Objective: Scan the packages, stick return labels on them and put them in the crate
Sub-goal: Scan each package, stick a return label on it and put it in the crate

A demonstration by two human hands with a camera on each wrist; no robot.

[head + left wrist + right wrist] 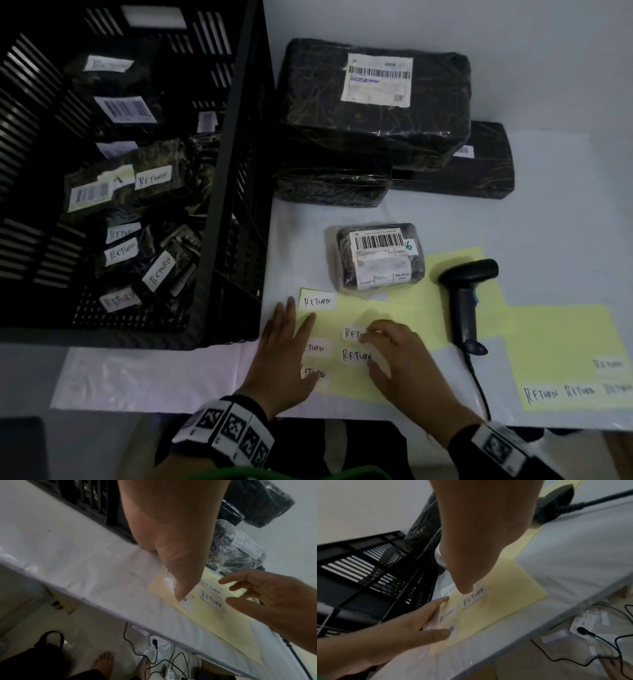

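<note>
A small wrapped package (378, 257) with a barcode label lies on the table, apart from both hands. In front of it is a yellow sheet (404, 308) carrying several white RETURN labels. My left hand (294, 329) lies flat with straight fingers on the sheet's left edge, its thumb (180, 588) pressing down. My right hand (383, 342) reaches over the sheet with loosely spread fingers; a fingertip (465, 591) touches the end of one RETURN label (474, 597). The black slatted crate (233, 171) at left holds several packages marked RETURN. The barcode scanner (466, 298) lies to the right, unheld.
Three large black wrapped packages (373, 102) are stacked behind the small one. A second yellow sheet (565, 342) with more RETURN labels lies at the right. The scanner cable (479, 387) runs off the front edge. A power strip (583, 623) and cords lie on the floor.
</note>
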